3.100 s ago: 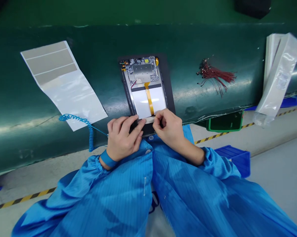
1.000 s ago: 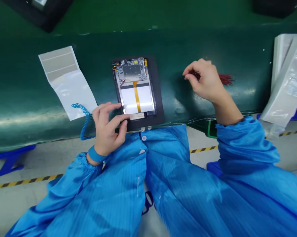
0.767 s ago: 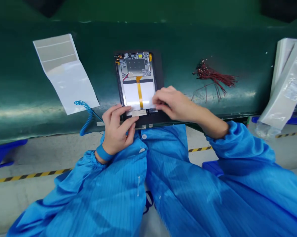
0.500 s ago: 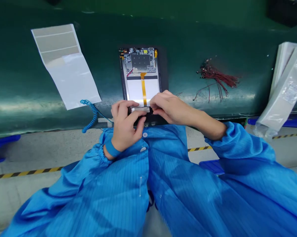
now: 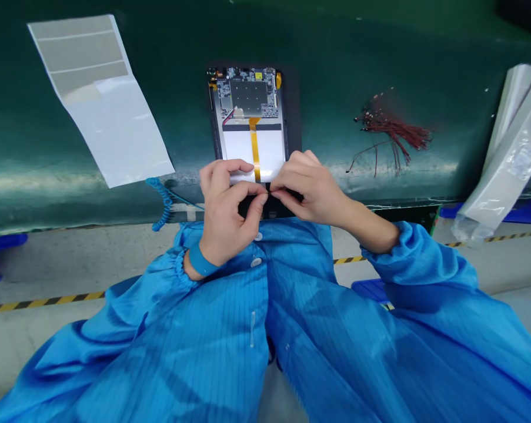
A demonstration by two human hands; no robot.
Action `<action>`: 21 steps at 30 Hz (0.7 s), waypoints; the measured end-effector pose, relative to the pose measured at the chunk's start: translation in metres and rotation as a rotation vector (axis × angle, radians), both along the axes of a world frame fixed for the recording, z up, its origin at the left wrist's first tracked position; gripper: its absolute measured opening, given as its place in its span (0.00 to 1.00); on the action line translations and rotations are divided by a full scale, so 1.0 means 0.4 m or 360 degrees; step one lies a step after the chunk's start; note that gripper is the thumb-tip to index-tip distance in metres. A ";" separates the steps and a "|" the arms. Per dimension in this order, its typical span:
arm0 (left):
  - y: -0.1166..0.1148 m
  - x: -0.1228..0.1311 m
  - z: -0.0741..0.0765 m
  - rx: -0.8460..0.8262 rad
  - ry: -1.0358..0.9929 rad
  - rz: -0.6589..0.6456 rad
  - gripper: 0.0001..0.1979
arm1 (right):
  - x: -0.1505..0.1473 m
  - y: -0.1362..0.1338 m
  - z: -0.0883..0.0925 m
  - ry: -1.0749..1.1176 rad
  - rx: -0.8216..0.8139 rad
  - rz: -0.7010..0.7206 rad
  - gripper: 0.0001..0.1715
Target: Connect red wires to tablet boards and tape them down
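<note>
An opened tablet [image 5: 239, 144] lies on the green bench, its circuit board [image 5: 249, 97] at the far end and an orange flex strip [image 5: 254, 147] running down over the white battery. Over the tablet's near end, my left hand [image 5: 230, 208] has thumb and index finger pinched together on something too small to make out. My right hand [image 5: 309, 187] pinches just beside it, fingertips almost touching those of the left; what it grips is hidden. A blue band [image 5: 200, 262] is round my left wrist.
A sheet with grey strips [image 5: 110, 126] lies on the left, near a coiled blue cord [image 5: 163, 205]. Thin dark red wires [image 5: 395, 129] are heaped on the right. Farther right, a plastic-wrapped white pack [image 5: 507, 158] overhangs the bench's near edge.
The left thumb and index finger have closed together and moved beside the right fingertips. The pale strip seen at the tablet's near end no longer shows. The whole view has shifted slightly.
</note>
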State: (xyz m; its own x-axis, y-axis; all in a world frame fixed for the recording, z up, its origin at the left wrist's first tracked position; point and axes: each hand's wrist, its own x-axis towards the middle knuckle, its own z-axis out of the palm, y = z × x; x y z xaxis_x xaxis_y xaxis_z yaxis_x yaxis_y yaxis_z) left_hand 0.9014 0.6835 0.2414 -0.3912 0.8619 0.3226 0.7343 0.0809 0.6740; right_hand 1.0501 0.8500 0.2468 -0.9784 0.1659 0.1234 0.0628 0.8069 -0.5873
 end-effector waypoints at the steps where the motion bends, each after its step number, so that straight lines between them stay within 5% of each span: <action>1: -0.009 -0.005 0.000 0.0022 0.0087 0.0010 0.07 | -0.001 -0.001 0.002 -0.0038 0.0044 0.0000 0.12; 7: -0.064 -0.028 -0.036 -0.0022 0.0415 -0.0011 0.07 | -0.019 -0.010 0.026 -0.0379 0.0313 0.0051 0.13; 11: -0.055 -0.012 -0.056 0.0098 0.0333 -0.0094 0.08 | -0.036 -0.017 0.041 -0.0482 0.0347 0.0114 0.13; 21: 0.014 0.003 -0.010 -0.0037 -0.0124 0.0007 0.03 | -0.031 -0.027 0.064 -0.0263 0.0015 -0.0045 0.09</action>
